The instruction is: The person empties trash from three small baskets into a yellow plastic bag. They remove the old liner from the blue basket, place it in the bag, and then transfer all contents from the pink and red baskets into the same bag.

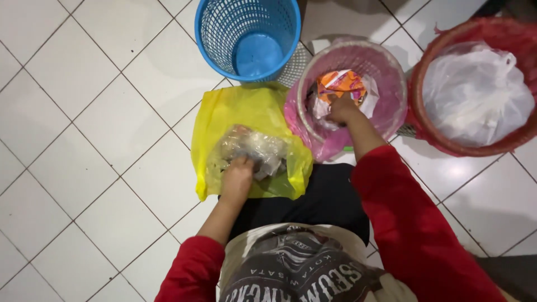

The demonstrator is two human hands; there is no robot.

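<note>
Left hand (239, 174) clenched on yellow plastic bag (224, 117), pinning thin, crinkled film to tiled floor (84, 140); clear wrappers (251, 150) bunched just above knuckles. Right hand (341, 109) inside pink-lined basket (386, 72), fingers closed on orange packet (340, 85). Empty blue mesh basket (249, 39) beyond left hand; red bin (447, 142) right of right hand.

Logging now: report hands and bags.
Left hand inside yellow plastic bag, grip hidden. Right hand on orange wrapper in pink-lined basket. Nothing blocking.

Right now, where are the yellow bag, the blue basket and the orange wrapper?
yellow bag (224, 112), head view, bare upper part.
blue basket (248, 55), head view, inner bottom.
orange wrapper (340, 84), head view, its middle.
</note>
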